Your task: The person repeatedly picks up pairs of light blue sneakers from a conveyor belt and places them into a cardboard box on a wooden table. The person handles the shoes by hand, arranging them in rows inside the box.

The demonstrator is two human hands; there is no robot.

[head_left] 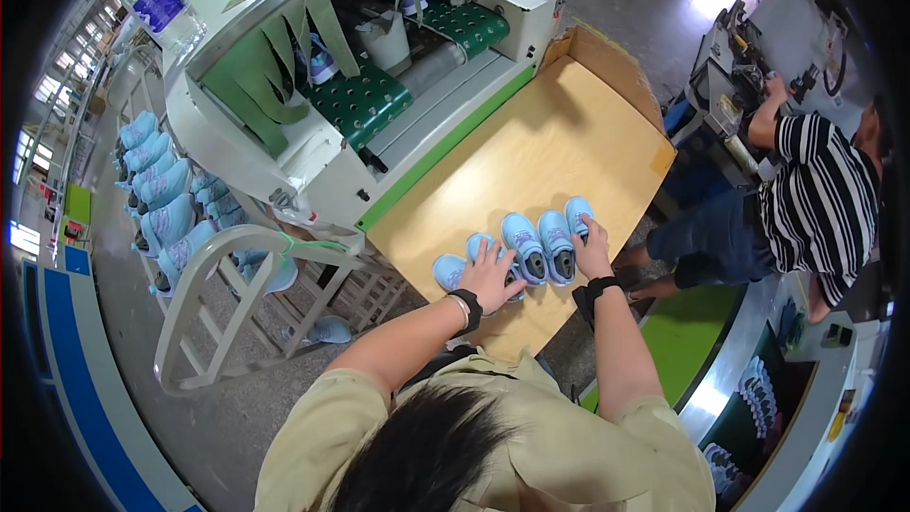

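Several light blue children's shoes (524, 245) stand in a row near the front edge of a wooden table (531, 147). My left hand (490, 275) lies flat on the shoes at the left end of the row, fingers spread. My right hand (593, 248) rests on the shoe at the right end (575, 212), fingers curled over it. Both wrists wear black bands.
A conveyor machine (379, 85) with a green perforated belt and hanging green strips stands behind the table, a shoe on its belt. A rack (156, 190) at the left holds several blue shoes. A person in a striped shirt (820, 199) works at the right.
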